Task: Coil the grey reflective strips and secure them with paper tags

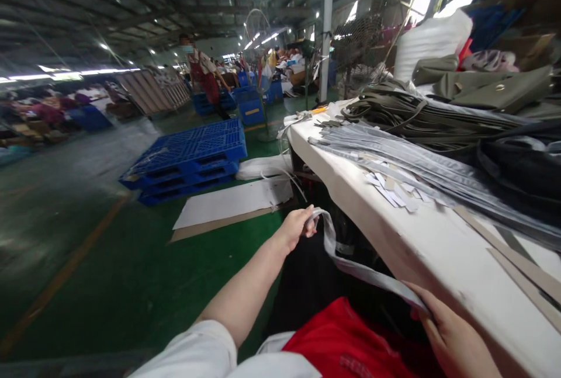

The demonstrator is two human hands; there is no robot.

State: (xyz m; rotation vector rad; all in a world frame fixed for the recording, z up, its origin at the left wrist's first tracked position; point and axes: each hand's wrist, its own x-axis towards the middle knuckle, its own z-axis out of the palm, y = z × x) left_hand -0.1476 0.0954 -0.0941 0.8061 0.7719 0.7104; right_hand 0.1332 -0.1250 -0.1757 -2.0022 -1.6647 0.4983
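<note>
A long grey fabric strip [357,268] hangs in a loose curve between my two hands, beside the table's front edge. My left hand [301,228] is closed around one end of it, with the arm stretched forward. Near the lower right, my right hand [442,319] grips the strip between thumb and fingers; part of those fingers is hidden. On the white-covered table [372,220] lies a bundle of similar grey strips [407,159], with small white paper pieces [397,191] beside it. Behind them sits a pile of olive straps [421,118].
Stacked blue pallets [188,153] stand on the green floor at left, near a flat white sheet [232,203]. A metal pole [326,27] rises behind the table. A person in a red apron [205,77] stands farther back. Olive bags [495,89] are piled at the right.
</note>
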